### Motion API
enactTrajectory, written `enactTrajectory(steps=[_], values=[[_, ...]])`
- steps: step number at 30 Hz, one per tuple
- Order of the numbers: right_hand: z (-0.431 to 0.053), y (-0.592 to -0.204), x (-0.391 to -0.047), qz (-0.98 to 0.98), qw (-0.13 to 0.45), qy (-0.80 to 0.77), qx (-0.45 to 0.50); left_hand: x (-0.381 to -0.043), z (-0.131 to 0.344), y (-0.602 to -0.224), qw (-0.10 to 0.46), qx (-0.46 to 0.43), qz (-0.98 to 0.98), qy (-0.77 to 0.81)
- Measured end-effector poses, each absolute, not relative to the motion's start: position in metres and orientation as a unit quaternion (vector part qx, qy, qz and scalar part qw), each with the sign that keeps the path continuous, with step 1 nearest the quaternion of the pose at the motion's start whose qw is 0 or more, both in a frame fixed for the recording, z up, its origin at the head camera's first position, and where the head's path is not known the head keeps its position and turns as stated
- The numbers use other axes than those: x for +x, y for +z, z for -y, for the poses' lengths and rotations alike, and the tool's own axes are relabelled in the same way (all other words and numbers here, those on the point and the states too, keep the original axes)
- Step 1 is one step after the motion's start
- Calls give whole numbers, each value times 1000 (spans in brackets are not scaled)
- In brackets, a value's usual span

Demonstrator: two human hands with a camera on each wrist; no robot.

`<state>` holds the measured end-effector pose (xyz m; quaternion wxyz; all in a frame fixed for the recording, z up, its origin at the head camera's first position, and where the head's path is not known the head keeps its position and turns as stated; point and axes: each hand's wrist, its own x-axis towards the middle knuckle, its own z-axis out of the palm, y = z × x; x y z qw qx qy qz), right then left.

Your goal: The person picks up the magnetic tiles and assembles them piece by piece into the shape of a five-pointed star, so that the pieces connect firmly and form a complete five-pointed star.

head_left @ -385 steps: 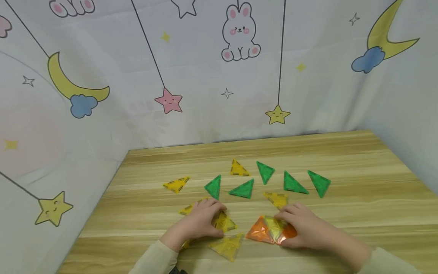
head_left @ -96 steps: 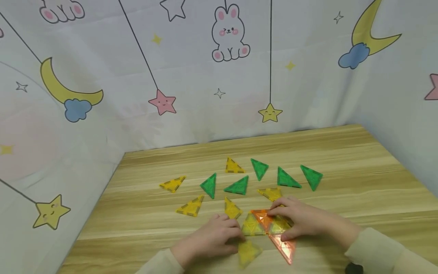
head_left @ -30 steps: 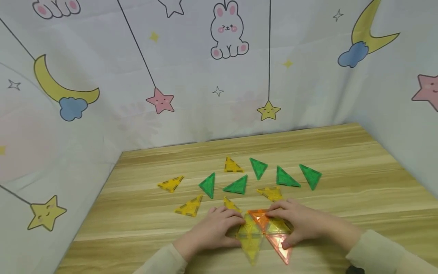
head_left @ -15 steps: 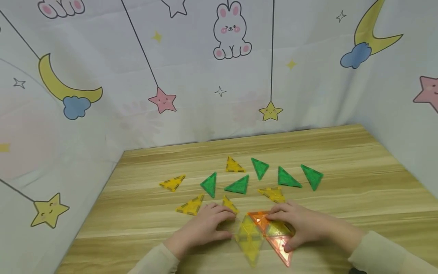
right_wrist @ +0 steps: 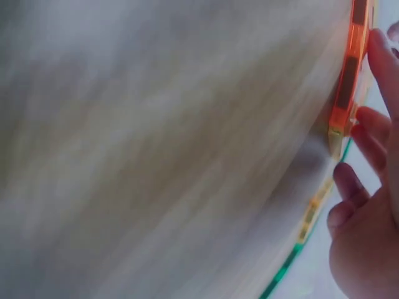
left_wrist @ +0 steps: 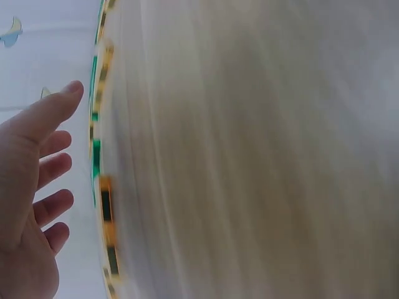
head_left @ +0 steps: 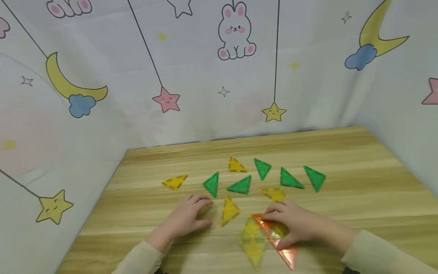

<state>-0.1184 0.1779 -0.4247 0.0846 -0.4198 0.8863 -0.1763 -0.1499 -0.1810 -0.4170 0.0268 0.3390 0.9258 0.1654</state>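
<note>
left hand [head_left: 186, 219]: open, flat on table [head_left: 342, 160] | yellow tile [head_left: 228, 210] just to its right, long axis pointing away | right hand [head_left: 297, 226]: fingers pressing tile cluster [head_left: 261, 238]

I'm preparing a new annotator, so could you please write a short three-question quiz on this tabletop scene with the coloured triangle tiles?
1. How many green triangles lie on the wooden table?
2. True or false: the left hand grips an orange tile.
3. Which hand rests on the joined cluster of tiles? A) left hand B) right hand C) neither

Key
1. Five.
2. False. In the left wrist view its fingers are spread and hold nothing; it lies flat on the table beside a loose yellow triangle.
3. B. Its fingers lie on the orange and yellow tiles.
</note>
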Motion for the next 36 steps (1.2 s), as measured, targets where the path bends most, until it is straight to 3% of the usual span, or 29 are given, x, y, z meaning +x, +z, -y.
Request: enactTrajectory(steps=[10,25,36], values=[[-210,-425,-112,-887,81,-186,-414,-159,210,-423,14,257,-952,165],[-249,-424,-107,-890,19,-166,-425,-159,202,-422,12,252,-957,144],[-213,-408,-116,-906,75,-201,-364,-158,198,-420,2,269,-953,140]])
